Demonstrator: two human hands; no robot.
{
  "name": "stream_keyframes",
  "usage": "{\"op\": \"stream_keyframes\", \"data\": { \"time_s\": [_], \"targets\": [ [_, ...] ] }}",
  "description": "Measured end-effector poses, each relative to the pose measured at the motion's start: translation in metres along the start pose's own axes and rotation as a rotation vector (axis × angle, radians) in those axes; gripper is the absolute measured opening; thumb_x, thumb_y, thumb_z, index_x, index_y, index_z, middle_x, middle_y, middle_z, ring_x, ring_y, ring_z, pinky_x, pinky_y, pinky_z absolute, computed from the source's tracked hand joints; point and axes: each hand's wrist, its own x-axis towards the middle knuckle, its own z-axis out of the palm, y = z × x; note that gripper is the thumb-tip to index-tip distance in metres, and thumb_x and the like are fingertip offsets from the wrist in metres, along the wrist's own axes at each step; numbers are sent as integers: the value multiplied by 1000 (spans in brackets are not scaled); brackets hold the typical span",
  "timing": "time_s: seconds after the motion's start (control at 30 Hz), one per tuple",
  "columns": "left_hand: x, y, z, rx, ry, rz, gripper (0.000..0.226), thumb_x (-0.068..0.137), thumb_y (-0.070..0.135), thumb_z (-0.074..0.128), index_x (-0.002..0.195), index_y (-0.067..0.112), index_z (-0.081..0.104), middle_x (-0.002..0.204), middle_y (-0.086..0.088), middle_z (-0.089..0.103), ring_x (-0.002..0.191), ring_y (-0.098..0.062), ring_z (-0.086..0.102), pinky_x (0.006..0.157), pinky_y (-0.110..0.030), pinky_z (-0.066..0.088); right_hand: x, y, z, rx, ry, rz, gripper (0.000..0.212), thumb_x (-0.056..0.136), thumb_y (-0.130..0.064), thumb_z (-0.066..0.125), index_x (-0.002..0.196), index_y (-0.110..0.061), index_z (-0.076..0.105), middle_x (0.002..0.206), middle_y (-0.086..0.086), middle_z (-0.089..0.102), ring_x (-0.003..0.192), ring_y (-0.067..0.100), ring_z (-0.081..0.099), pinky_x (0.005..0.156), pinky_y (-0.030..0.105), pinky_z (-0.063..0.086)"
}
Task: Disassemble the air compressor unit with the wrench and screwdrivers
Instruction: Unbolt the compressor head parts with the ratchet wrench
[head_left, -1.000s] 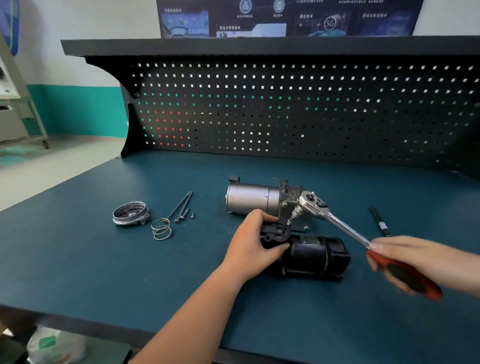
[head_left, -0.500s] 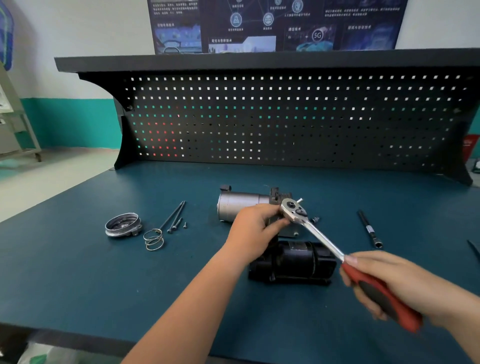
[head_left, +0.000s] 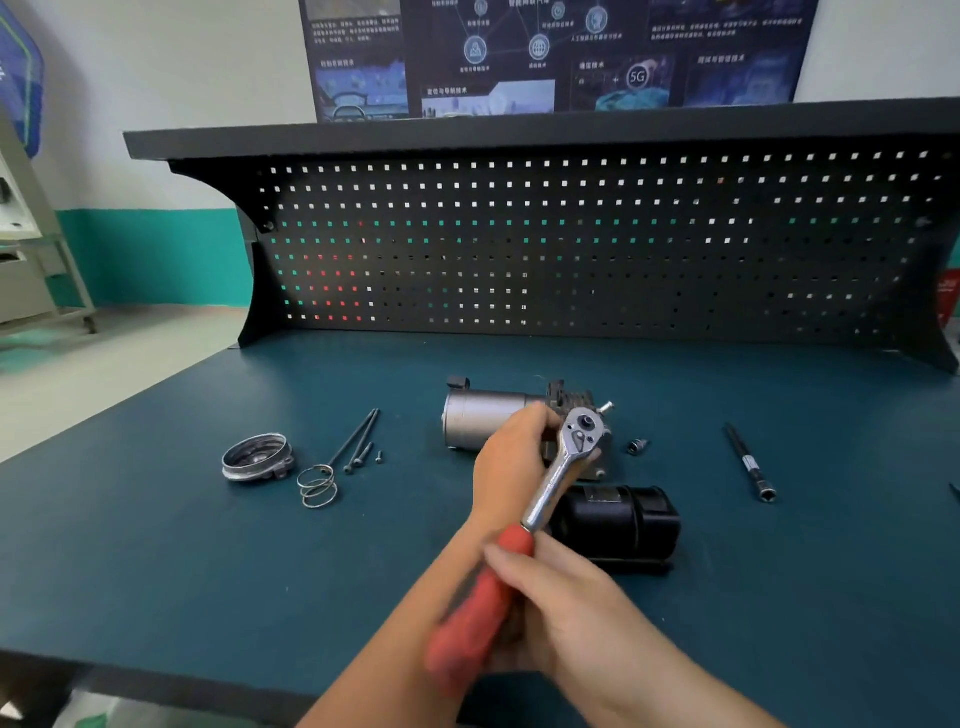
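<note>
1. Head view: a dark teal tabletop (head_left: 208, 561) fills the lower two thirds of the frame.
2. A black pegboard (head_left: 571, 249) with a shelf on top stands along the tabletop's far edge, across the middle of the frame. A dark poster (head_left: 545, 52) hangs on the wall at upper centre.
3. The air compressor unit (head_left: 478, 421) lies on the tabletop at centre frame. Its silver cylinder points left, and a black cylindrical part (head_left: 623, 519) sits lower right of it.
4. The left hand (head_left: 511, 467) reaches up from bottom centre, its fingers curled round the unit's middle section, gripping it.
5. The right hand (head_left: 561, 613), lower centre, is closed round the red handle of the ratchet wrench (head_left: 550, 488). The handle looks blurred. The chrome head lies over the unit just right of the left hand's fingers, but what it engages is hidden.
6. A black extension bar (head_left: 750, 465) lies alone at right of centre, well apart from the unit.
7. A round metal cap (head_left: 257, 457) sits at left of centre, with a wire spring (head_left: 317, 486) just beside it.
8. Two long bolts (head_left: 356, 441) lie side by side, slanting up and right from beside the spring.
9. A small socket (head_left: 638, 446) rests just right of the unit.
10. A short screw (head_left: 379, 457) lies near the bolts' lower ends.
</note>
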Motion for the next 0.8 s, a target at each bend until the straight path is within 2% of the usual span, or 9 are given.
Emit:
{"op": "stream_keyframes", "data": {
  "time_s": [0.13, 0.2, 0.3, 0.4, 0.5, 0.6, 0.67, 0.73, 0.8],
  "targets": [
    [-2, 0, -5, 84, -68, 94, 21, 76, 42, 68, 88, 29, 56, 80, 10, 64, 73, -14, 55, 62, -28, 38, -26, -9, -47, -121, 69, 44, 8, 89, -22, 55, 88, -18, 62, 60, 16, 63, 52, 23, 59, 54, 29, 50],
    [-4, 1, -9, 32, -129, 137, 29, 79, 39, 56, 101, 21, 63, 93, 7, 69, 87, -17, 61, 73, -34, 46, -37, -21, -71, -214, 73, 81, 12, 88, -27, 54, 82, -23, 63, 55, 16, 59, 45, 23, 56, 48, 28, 49],
    [-6, 1, -14, -90, -212, 133, 31, 86, 35, 47, 108, 21, 63, 100, 6, 69, 93, -18, 61, 84, -38, 48, -41, -46, -106, -401, 45, 119, 14, 89, -29, 53, 90, -17, 60, 49, 14, 55, 38, 22, 51, 40, 24, 44],
    [-7, 0, -17, -165, -241, 118, 28, 91, 29, 45, 109, 20, 64, 97, 4, 69, 91, -19, 61, 84, -33, 46, -33, -70, -135, -613, -28, 172, 20, 82, -37, 49, 88, -21, 59, 47, 9, 51, 38, 21, 46, 43, 25, 42],
    [-4, 1, -18, -185, -245, 116, 20, 95, 16, 51, 108, 17, 66, 98, 6, 68, 93, -14, 60, 84, -28, 45, -26, -80, -147, -727, -117, 194, 19, 92, -25, 44, 81, -25, 59, 47, 8, 50, 38, 19, 44, 51, 31, 43],
    [-3, 1, -16, -190, -222, 101, 18, 93, 12, 55, 104, 15, 70, 93, 9, 69, 90, -8, 61, 81, -22, 44, -28, -72, -136, -597, -129, 204, 6, 86, -15, 50, 89, -12, 54, 49, 11, 50, 39, 19, 46, 46, 26, 44],
    [-3, -1, -15, -214, -178, 87, 16, 90, 12, 59, 99, 14, 72, 83, 15, 67, 81, -5, 59, 75, -19, 44, -32, -63, -119, -485, -146, 208, 27, 77, -27, 57, 92, -6, 49, 52, 13, 55, 42, 20, 52, 44, 25, 46],
    [-5, -2, -12, -236, -113, 90, 19, 83, 15, 61, 97, 14, 73, 81, 6, 69, 78, -16, 61, 75, -27, 47, -36, -51, -95, -363, -154, 167, 36, 73, -34, 59, 92, -6, 47, 58, 13, 62, 47, 20, 58, 48, 26, 49],
    [-6, -2, -7, -258, -53, 86, 22, 77, 14, 61, 95, 12, 74, 82, -4, 72, 75, -16, 60, 75, -33, 49, -36, -37, -61, -199, -118, 124, 40, 65, -36, 62, 91, -8, 50, 65, 14, 67, 55, 22, 63, 54, 28, 51]
  ]
}}
